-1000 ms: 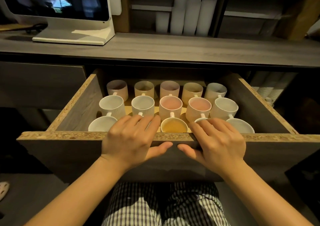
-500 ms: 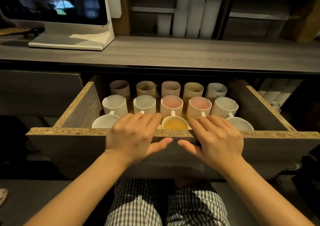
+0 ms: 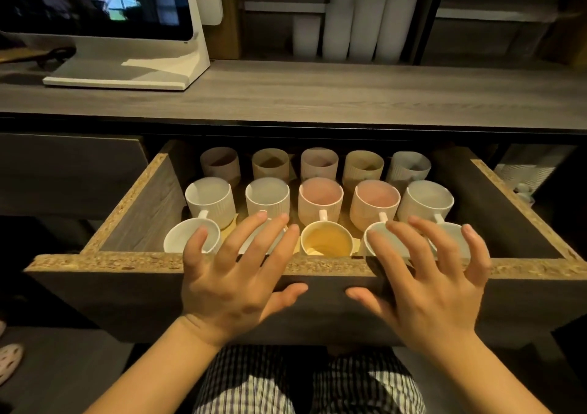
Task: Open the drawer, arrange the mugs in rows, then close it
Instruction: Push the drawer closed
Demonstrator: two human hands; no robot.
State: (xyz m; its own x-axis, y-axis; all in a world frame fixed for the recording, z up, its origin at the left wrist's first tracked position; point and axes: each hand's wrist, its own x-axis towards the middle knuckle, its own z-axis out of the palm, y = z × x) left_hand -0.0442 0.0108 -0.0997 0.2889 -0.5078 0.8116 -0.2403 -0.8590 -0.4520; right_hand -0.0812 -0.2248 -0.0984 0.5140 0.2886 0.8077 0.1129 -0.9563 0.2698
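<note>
Colours and patterns, open drawer under dim warm light.

Drawer (image 3: 317, 269): grey wood-grain faces, raw speckled tan chipboard top edges. Mugs in three rows: back row dull pink, tan, pink, tan, pale grey; middle row white mug (image 3: 211, 199), white, pink-lined mug (image 3: 320, 201), pink-lined, white, all with ribbed vertical lines outside. Front row white, except one yellow-lined mug (image 3: 326, 240). Countertop (image 3: 317, 96): grey wood grain. Monitor (image 3: 95, 1): black screen, white stand. Trousers (image 3: 247, 385): black-and-white check.
</note>
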